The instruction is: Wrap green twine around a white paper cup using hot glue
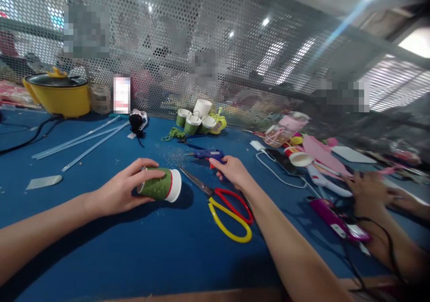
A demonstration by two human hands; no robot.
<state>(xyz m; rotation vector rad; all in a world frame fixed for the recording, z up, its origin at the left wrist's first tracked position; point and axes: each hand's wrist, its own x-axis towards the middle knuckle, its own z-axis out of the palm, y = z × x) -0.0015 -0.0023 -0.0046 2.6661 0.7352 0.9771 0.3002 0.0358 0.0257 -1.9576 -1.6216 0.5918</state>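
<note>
My left hand is wrapped round a green yarn-covered paper cup, which lies on its side on the blue table with its white rim pointing right. My right hand is closed on the handle of a blue glue gun that lies just beyond the cup. Scissors with one red and one yellow handle lie between my forearms, blades pointing toward the cup.
Several finished green cups and a white stack stand at the back by the mesh screen. A yellow pot, clear glue sticks and a black yarn bundle lie at left. Another person's hands work at right beside a purple tool and pink pieces.
</note>
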